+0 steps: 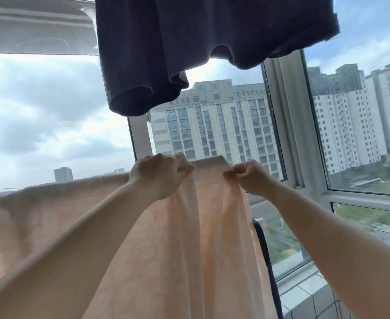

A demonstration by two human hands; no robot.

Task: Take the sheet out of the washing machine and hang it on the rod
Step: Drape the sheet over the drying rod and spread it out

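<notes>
By window (281,125), both hands (159,174) (250,178) pinch sheet (189,238) top.

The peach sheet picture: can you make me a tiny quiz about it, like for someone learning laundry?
1. True or false: both hands grip the peach sheet near its top edge.
2. What hangs above the sheet? A) a white towel B) a dark garment C) a red bag
3. Fill in: through the window you see tall ____.

Key:
1. True: the left hand and right hand both pinch the cloth.
2. B: the dark garment.
3. Buildings.
</notes>
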